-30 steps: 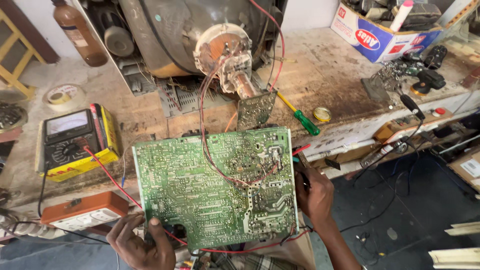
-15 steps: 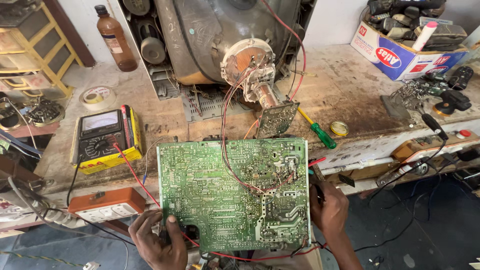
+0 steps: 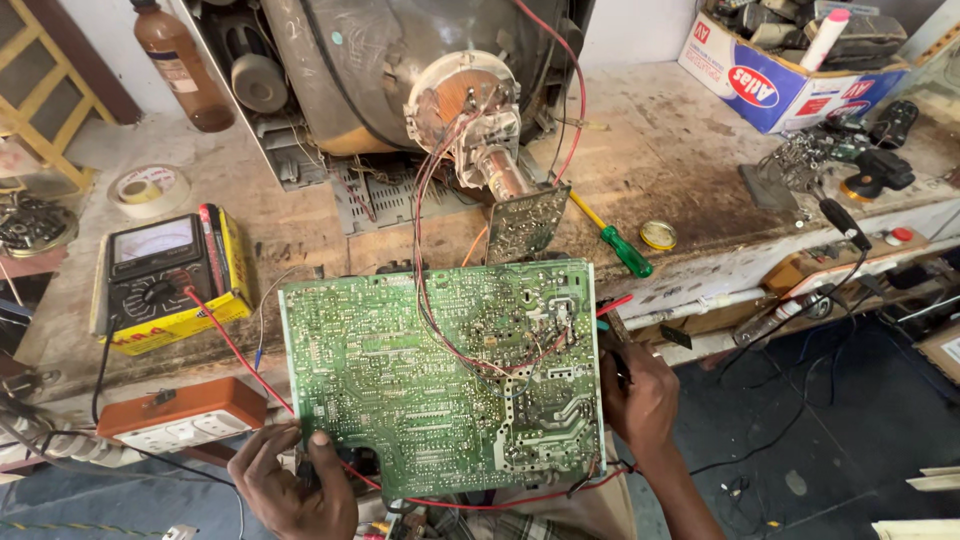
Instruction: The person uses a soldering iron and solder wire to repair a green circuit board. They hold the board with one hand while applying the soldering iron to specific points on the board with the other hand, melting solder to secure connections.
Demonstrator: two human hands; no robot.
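Observation:
A large green circuit board (image 3: 440,375) stands tilted up at the bench's front edge, solder side facing me, with red wires running from it to the neck of a picture tube (image 3: 470,110). My left hand (image 3: 295,485) grips the board's lower left corner. My right hand (image 3: 640,395) is at the board's right edge, fingers closed around a thin dark probe near red and teal leads (image 3: 612,308). A small green board (image 3: 525,222) hangs on the tube's neck.
A yellow-cased analog multimeter (image 3: 165,270) lies left, an orange power strip (image 3: 180,415) below it. A green-handled screwdriver (image 3: 615,240), round yellow tin (image 3: 658,235), tape roll (image 3: 148,188), brown bottle (image 3: 180,65) and blue-white box (image 3: 780,75) rest on the worn bench.
The view has shifted slightly; the board and both hands keep the same hold and position relative to each other.

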